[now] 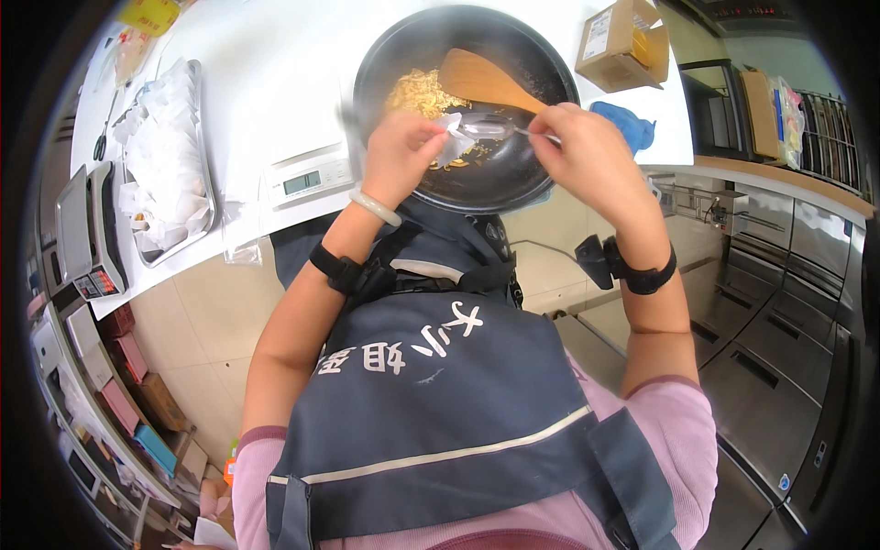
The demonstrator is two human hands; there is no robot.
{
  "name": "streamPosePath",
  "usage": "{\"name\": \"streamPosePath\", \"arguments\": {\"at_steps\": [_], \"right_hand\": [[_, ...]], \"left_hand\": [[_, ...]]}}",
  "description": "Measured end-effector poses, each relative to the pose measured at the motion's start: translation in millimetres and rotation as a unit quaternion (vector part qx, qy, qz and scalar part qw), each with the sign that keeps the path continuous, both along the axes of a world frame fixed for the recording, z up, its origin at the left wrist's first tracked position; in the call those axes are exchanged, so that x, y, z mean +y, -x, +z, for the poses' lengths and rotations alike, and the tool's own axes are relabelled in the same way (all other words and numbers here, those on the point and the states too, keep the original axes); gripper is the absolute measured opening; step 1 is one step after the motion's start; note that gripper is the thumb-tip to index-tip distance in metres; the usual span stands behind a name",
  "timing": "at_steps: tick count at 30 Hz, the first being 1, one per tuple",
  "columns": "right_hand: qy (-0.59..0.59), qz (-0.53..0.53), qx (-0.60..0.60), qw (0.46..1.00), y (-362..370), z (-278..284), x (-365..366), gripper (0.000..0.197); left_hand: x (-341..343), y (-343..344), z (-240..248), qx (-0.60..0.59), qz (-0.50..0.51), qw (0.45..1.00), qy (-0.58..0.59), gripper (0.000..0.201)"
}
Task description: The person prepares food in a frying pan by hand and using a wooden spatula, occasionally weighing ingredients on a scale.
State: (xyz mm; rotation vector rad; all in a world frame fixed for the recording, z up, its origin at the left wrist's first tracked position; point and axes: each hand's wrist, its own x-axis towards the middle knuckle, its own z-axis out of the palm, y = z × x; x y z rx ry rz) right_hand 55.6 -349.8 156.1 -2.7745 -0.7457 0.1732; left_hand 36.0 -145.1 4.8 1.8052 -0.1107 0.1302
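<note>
My left hand (396,158) is over the near left side of a dark wok (509,188), pinching a small whitish bag or wrapper (450,131). My right hand (591,158) is closed on the thin handle of a small metal spoon (486,126). The spoon's bowl is close against the bag; whether it reaches inside I cannot tell. Below them in the wok lie pale yellow shreds (417,92). A wooden spatula (483,79) leans across the wok, its handle running behind my right hand, so I cannot tell if that hand also grips it.
On the white table a kitchen scale (312,183) stands left of the wok. Further left are a metal tray (213,197) of white wrapped pieces and a larger scale (96,229). An open cardboard box (610,46) and a blue cloth (628,126) are to the right.
</note>
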Motion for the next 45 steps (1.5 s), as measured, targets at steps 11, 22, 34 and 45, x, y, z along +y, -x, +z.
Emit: {"name": "streamPosePath", "arguments": {"at_steps": [11,22,34,45], "right_hand": [[-0.171,-0.227,0.106,0.953,9,-40,-29,0.017],[-0.13,-0.251,0.179,0.942,20,-116,-27,0.019],[-0.099,-0.253,0.145,0.951,10,-130,-26,0.018],[0.001,-0.157,-0.049,0.986,-62,-133,-35,0.015]], "left_hand": [[38,-11,12,0.011,0.08,0.988,0.129,0.008],[184,-22,-22,0.021,0.204,0.975,-0.082,0.014],[199,-7,-34,0.01,0.214,0.958,-0.193,0.021],[202,53,-30,0.102,0.269,0.958,0.016,0.023]]}}
